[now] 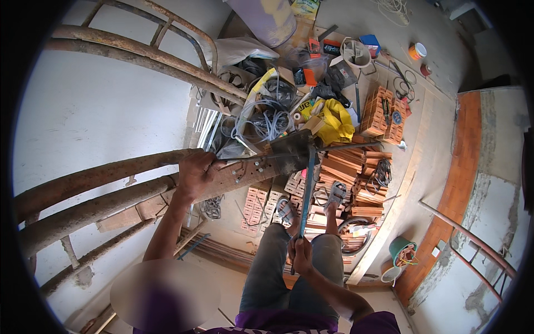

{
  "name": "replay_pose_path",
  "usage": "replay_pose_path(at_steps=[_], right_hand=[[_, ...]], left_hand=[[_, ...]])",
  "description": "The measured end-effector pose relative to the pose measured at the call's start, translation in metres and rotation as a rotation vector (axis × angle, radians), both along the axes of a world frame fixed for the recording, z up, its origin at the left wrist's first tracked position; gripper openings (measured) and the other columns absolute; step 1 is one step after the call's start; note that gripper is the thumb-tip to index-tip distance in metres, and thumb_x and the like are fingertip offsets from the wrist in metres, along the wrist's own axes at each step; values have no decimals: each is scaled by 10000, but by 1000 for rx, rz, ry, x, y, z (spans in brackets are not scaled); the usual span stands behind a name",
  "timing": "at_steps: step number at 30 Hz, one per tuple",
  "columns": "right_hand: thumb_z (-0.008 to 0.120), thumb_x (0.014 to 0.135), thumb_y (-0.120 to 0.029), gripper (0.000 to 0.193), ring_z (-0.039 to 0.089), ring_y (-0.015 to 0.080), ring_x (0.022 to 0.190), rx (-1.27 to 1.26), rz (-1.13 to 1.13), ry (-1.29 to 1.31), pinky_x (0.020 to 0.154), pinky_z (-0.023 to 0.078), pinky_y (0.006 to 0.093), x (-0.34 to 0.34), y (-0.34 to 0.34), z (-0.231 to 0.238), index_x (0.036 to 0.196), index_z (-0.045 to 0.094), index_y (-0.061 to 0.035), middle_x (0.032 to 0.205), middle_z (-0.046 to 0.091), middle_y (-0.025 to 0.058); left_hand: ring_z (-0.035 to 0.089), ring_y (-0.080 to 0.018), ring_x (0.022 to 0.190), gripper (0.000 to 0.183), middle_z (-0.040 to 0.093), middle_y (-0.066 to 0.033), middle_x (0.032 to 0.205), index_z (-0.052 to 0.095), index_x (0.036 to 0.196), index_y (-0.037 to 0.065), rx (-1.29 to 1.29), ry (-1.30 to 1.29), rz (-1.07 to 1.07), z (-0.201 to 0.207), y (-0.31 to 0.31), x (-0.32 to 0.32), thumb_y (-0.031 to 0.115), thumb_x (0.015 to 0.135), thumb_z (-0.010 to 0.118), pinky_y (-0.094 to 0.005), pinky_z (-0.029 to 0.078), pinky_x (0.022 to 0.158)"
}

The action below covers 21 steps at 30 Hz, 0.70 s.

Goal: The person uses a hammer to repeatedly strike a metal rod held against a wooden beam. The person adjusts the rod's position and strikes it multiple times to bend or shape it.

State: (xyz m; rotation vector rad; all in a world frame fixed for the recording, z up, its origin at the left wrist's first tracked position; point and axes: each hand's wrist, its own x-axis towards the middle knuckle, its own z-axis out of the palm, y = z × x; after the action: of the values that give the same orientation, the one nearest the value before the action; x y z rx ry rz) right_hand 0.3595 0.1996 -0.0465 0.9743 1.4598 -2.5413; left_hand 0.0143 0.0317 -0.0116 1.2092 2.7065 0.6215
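My left hand (196, 172) is closed at the near end of a thin metal rod (253, 158), by the scaffold pipes. The rod lies along a dark-stained wooden plank (222, 179) with several bolts or nails standing up from it. My right hand (301, 255) is wrapped round the lower end of a long bluish metal bar (307, 195), held in front of my knees. The bar's upper end meets the plank's far end, where a thin rod (350, 146) sticks out to the right. How bar and rod join there is too small to tell.
Rusty scaffold pipes (105, 170) run along the left. Below my sandalled feet lie stacked hollow bricks (340, 167). A yellow bag (336, 121) and a coil of clear tubing (270, 119) lie beyond the plank. At right are a green bucket (401, 250) and a long board (384, 231).
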Motion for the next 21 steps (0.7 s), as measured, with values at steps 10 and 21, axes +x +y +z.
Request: replay_pose_path(at_steps=[10,21], right_hand=[[323,1034,-446,497,335,52,393,246,117,-49,379,263,242,4,34,-1,733,434,-67,498,379,-30],[345,1017,-500,494,324,51,399,251,-64,-34,381,249,228,6,-27,-28,758,413,-85,512,354,-27]], left_hand=[[527,-253,504,370,500,-74,570,582,710,88,-42,102,15,2,3,8,415,866,658,-384,390,453],[538,-243,505,289,532,-55,580,591,710,97,110,91,26,3,18,18,328,855,686,-377,414,477]])
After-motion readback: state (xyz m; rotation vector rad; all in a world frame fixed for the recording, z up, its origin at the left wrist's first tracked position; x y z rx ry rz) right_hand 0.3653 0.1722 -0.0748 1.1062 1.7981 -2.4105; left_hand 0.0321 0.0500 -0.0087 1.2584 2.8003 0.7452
